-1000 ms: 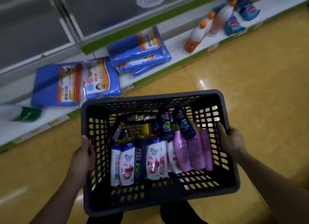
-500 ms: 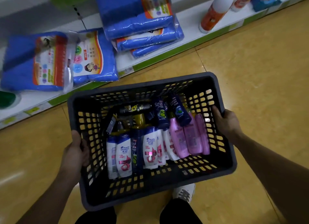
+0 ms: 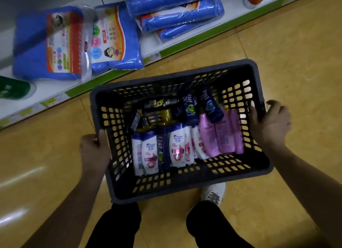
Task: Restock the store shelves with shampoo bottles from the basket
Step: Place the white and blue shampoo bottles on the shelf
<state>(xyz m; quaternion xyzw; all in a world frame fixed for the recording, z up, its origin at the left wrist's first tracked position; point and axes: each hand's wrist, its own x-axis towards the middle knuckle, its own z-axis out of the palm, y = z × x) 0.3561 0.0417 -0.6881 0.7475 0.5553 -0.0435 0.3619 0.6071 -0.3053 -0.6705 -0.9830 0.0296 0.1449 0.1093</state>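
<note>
We are looking down at a tan floor (image 3: 277, 62), with a low white shelf (image 3: 55, 92) with a green front edge running diagonally across the upper left. On the shelf lie blue plastic-wrapped packs (image 3: 77, 42), two side by side at left and a stack of further blue packs (image 3: 177, 10) to their right; a green item (image 3: 13, 88) sits at the far left edge, too blurred for us to identify. Below the shelf we hold a dark slotted plastic basket (image 3: 185, 190) above the floor, near the shelf edge and apart from it. Our left hand (image 3: 94, 151) is closed around the basket's left rim, thumb over the top edge; our right hand (image 3: 270, 125) grips the right rim the same way. All the shampoo bottles are inside the basket: white bottles (image 3: 150, 151) in a row toward the left and centre, pink bottles (image 3: 220, 136) packed together at right, two dark blue bottles (image 3: 211, 107) lying on top of them toward the far wall, and a small dark bottle (image 3: 161, 103) lying crosswise behind. Under the basket we see dark trousers (image 3: 118, 227) and one white shoe (image 3: 213, 192) on the floor.
</note>
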